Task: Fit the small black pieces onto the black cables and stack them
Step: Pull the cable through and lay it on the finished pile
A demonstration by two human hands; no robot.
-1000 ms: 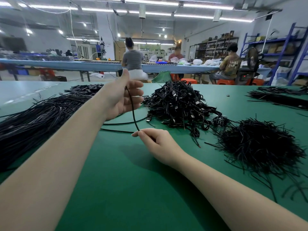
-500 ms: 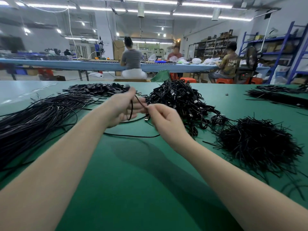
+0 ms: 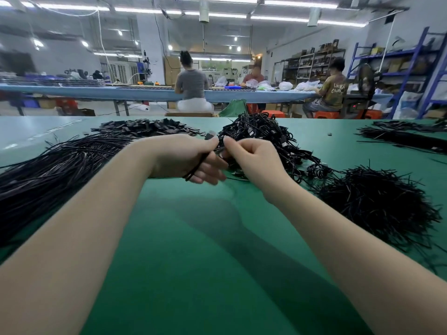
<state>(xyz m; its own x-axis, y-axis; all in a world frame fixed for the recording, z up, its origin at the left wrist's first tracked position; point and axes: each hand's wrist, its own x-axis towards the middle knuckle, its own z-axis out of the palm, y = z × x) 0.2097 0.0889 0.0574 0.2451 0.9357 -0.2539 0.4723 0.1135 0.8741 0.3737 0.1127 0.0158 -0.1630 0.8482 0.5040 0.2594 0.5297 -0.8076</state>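
Between the fingers of both hands, the cable (image 3: 196, 166) now meets a small piece (image 3: 210, 135); left hand (image 3: 186, 157) grips the cable, right hand (image 3: 251, 158) pinches its end. They came together, so fitting starts.

1. Bright, even light comes from long ceiling tubes (image 3: 217, 0).
2. Soft arm shadows lie on the green table (image 3: 193, 262).
3. Pale glare marks the table's far left.
4. Wide-angle bending shows at the edges; the fingertips are slightly blurred.
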